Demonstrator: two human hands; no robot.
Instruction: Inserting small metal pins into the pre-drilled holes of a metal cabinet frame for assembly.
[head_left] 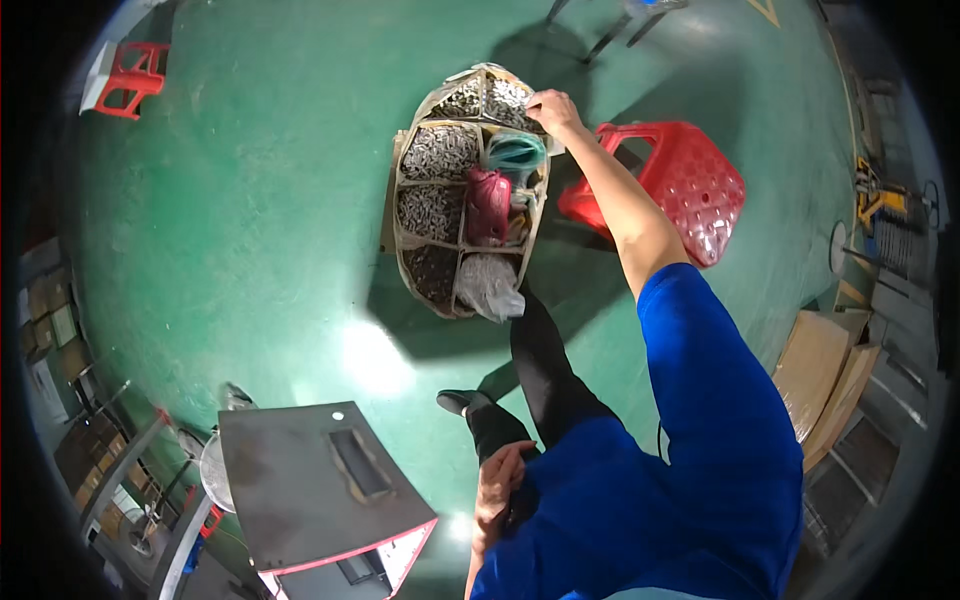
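My right hand (554, 112) reaches out to the far right corner of a divided tray (399, 160). Its fingers are closed together at the rim, beside a compartment of small metal fasteners (508, 103); whatever they pinch, if anything, is too small to make out. Close to my body, my left hand (497, 488) is curled, and what lies inside its fingers is hidden. Other compartments hold more small grey metal parts (440, 151), dark pieces (431, 271), a coil of green cord (515, 152), a dark red pouch (489, 206) and a clear plastic bag (489, 286).
A red plastic stool (690, 190) is right of the tray, under my right arm. A dark-topped machine or cabinet (310, 470) stands at the near left. Cardboard (822, 370) leans at the right. Another red stool (138, 80) sits far left on the green floor (270, 200).
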